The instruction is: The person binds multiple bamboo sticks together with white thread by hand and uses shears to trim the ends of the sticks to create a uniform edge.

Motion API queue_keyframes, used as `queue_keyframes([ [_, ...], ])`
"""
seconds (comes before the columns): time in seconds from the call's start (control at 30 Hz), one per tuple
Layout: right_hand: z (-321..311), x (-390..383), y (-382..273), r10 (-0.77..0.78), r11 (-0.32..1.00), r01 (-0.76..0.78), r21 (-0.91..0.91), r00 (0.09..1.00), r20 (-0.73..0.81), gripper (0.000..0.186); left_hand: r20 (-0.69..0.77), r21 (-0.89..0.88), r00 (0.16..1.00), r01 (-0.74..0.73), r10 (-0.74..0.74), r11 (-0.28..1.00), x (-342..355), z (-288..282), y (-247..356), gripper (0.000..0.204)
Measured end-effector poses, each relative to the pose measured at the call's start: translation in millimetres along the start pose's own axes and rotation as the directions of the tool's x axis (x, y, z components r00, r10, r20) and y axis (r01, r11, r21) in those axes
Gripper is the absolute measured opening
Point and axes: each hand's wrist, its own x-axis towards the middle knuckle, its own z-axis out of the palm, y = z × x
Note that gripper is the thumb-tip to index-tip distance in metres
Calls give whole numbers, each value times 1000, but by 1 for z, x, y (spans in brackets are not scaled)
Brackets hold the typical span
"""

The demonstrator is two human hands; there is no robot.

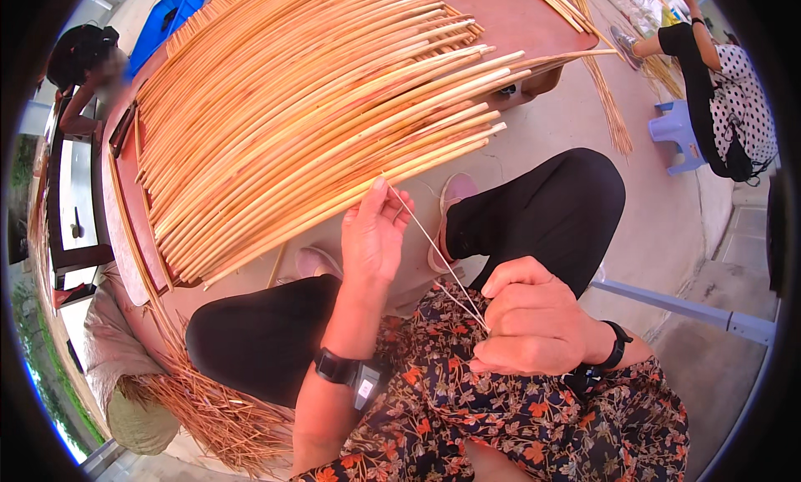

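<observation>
A wide mat of pale yellow reed stalks [309,123], laid side by side, covers the table in front of me. My left hand [375,232] is closed at its near edge, thumb and forefinger pinching a thin whitish string [434,247] beside the outermost stalk. From there the string runs taut down to my right hand [534,319], which is shut in a fist around it above my lap. A second strand shows near the fist. Whether my left fingertips also grip the stalk I cannot tell.
The reddish table [534,23] shows beyond the mat. A heap of dry brown stalks [225,415] lies by my left knee, next to a cloth-covered sack [121,365]. Two other people sit far left and far right, with a lilac stool [677,136] by the right one.
</observation>
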Motion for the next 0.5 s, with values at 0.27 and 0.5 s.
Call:
queue_keyframes([
  [0.27, 17, -10, 3, -9, 945, -47, 323, 986, 169, 16, -34, 119, 985, -164, 169, 979, 1, 18, 11, 12],
  [0.5, 10, -14, 4, 537, 718, -510, 474, 839, 89, 13, 39, 38, 999, -28, 26, 999, 10, 15, 14, 19],
])
